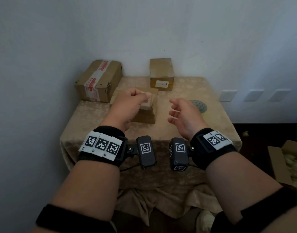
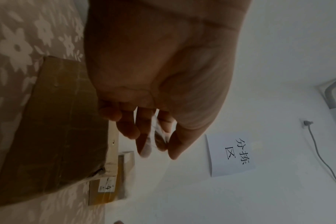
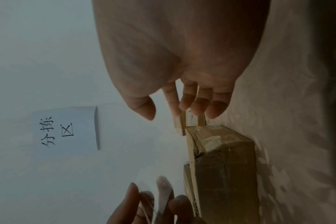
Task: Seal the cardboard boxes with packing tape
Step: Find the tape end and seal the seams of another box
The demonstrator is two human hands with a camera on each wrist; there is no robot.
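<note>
A small brown cardboard box point(image 1: 146, 113) stands mid-table, glossy tape across its top point(image 3: 211, 136). My left hand point(image 1: 144, 96) hovers just above its near top edge, thumb and fingers pinching a crumpled strip of clear tape point(image 2: 159, 137); the same strip point(image 3: 150, 195) shows in the right wrist view. To the right of the box my right hand point(image 1: 173, 112) floats above the table, fingers spread and loosely bent, holding nothing. A larger box point(image 1: 98, 80) with red-and-white tape sits back left. Against the wall at the back stands a cube-shaped box point(image 1: 162, 74) with a label.
The table wears a beige flowered cloth point(image 1: 186, 174). A round grey-green object point(image 1: 200, 105) lies behind my right hand, partly hidden. An open carton point(image 1: 287, 158) sits on the floor at the right. A paper sign point(image 2: 232, 153) hangs on the white wall.
</note>
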